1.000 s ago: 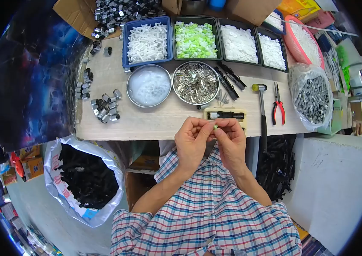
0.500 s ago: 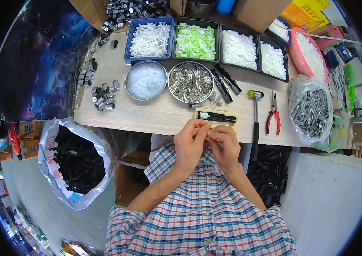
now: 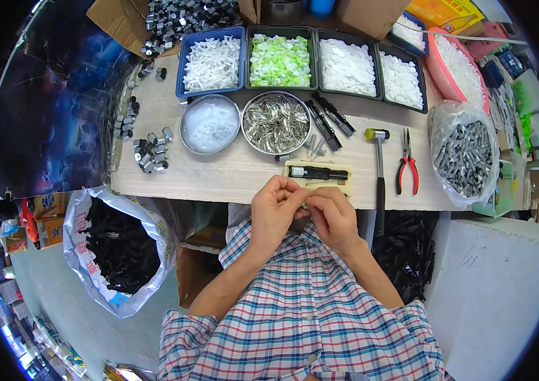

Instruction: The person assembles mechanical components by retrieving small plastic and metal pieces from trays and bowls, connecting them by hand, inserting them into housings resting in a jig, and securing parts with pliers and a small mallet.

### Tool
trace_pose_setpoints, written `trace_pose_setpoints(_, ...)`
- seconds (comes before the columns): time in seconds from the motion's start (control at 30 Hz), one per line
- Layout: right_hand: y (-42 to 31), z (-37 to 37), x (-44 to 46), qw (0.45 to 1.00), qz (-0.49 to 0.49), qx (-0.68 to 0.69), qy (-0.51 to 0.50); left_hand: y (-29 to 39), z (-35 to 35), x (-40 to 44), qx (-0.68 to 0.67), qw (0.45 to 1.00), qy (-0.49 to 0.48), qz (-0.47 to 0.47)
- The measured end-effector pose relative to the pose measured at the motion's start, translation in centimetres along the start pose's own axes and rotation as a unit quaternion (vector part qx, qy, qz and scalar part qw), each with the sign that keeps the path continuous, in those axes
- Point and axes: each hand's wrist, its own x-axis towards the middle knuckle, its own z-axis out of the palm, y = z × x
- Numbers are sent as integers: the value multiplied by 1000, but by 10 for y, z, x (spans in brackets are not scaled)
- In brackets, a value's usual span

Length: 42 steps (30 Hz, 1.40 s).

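My left hand (image 3: pixel 274 213) and my right hand (image 3: pixel 334 219) meet in front of my chest at the table's front edge, fingers closed in a pinch. Between the fingertips is a small pale greenish piece (image 3: pixel 306 204), mostly hidden, too small to name. Just beyond my hands lies a cream-coloured holder (image 3: pixel 344 188). In it rests a black part with a silver end (image 3: pixel 317 173). Behind the holder stand a round metal bowl of small metal pins (image 3: pixel 277 122) and a metal dish with a whitish, translucent substance (image 3: pixel 210 124).
Trays of white tubes (image 3: pixel 212 65), green caps (image 3: pixel 280 60) and white pieces (image 3: pixel 348 66) line the back. A hammer (image 3: pixel 380 184) and red-handled pliers (image 3: pixel 407 168) lie at right, beside a bag of metal parts (image 3: pixel 465 155). A sack of black parts (image 3: pixel 120 244) stands at lower left.
The camera view has shifted slightly, so the table things appear a little to the left and higher. Both hands stay together at the table edge, with only small finger movements.
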Motion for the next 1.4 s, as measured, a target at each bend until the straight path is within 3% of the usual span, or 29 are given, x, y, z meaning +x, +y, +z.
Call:
trace_pose_setpoints(0.17, 10, -1, 7, 1000, -10, -19, 5, -2, 8, 9, 58, 998, 0, 36)
trace_pose_setpoints(0.2, 12, -2, 9, 999, -15, -32, 0, -3, 8, 9, 161, 979, 19, 126)
trace_pose_setpoints(0.27, 18, -4, 14, 998, -18, -68, -3, -8, 4, 11, 356, 884, 54, 298)
trace_pose_setpoints(0.37, 36, -2, 24, 991, -14, -129, -8, -11, -2, 16, 375, 823, 79, 420)
trace_pose_setpoints(0.47, 47, 3, 28, 987, -13, -156, -29, -21, -16, 26, 416, 751, -4, 512)
trace_pose_setpoints(0.57, 52, 6, 30, 989, -12, -141, -46, -22, -21, 26, 487, 703, -60, 515)
trace_pose_setpoints(1.4, 56, 3, 29, 993, 8, -91, -75, -27, -32, 45, 513, 671, -134, 518)
